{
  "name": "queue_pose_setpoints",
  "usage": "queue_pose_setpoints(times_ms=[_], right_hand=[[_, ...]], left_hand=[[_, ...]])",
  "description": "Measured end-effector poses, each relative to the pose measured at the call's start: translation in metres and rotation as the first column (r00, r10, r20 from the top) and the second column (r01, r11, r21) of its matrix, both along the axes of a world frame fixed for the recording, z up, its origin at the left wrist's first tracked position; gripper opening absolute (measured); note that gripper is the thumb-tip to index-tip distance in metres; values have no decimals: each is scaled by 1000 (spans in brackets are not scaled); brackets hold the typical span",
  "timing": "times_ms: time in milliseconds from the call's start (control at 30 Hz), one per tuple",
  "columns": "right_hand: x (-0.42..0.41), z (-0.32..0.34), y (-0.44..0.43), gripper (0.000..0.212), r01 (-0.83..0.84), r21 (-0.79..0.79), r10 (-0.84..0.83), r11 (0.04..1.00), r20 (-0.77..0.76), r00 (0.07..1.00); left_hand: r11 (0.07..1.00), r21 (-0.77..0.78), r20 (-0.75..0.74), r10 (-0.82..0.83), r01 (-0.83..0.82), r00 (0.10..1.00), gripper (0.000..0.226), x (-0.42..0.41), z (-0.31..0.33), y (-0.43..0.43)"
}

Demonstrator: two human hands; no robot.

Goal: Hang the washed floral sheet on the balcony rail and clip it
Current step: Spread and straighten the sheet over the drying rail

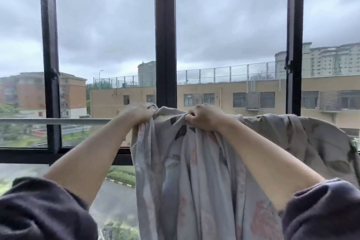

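Observation:
The floral sheet (pixel 187 171), pale grey with pink flowers and dark leaves, is draped over the grey metal rail (pixel 54 121) from the centre to the right edge and hangs down in front of me. My left hand (pixel 136 113) grips the bunched top edge at the sheet's left end, right on the rail. My right hand (pixel 204 116) pinches a fold of the top edge a short way to the right. Both forearms reach up with dark sleeves pushed back. No clip is visible.
Black window frames stand behind the rail: vertical bars at the left (pixel 49 60), centre (pixel 165 35) and right (pixel 294 41), and a horizontal sill bar (pixel 29 155) below. The bare rail runs left of my hands. Buildings and a road lie far outside.

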State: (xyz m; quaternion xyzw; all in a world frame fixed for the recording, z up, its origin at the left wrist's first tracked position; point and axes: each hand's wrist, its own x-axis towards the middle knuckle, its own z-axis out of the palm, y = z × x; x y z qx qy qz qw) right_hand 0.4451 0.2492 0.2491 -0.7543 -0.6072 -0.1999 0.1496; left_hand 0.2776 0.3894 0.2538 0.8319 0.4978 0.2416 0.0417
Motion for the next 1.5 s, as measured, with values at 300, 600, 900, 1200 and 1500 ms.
queue_pose_setpoints(times_ms=[300,600,900,1200,1500], right_hand=[[-2,5,18,29,268,175,-221,947,-248,943],[-9,5,12,38,260,21,-251,965,-207,946],[-4,6,15,33,353,149,-303,924,-276,912],[-6,0,18,38,274,93,-254,957,-189,949],[-11,-3,0,49,209,55,-204,976,-78,976]], left_hand=[[949,-262,90,-159,177,983,64,-36,-30,-45],[951,-142,600,-139,276,788,34,-33,22,-6],[845,533,60,5,-37,998,80,-37,-33,-29],[951,-49,860,-115,304,497,30,-55,-6,12],[817,572,230,-74,-73,970,31,-69,-35,17]])
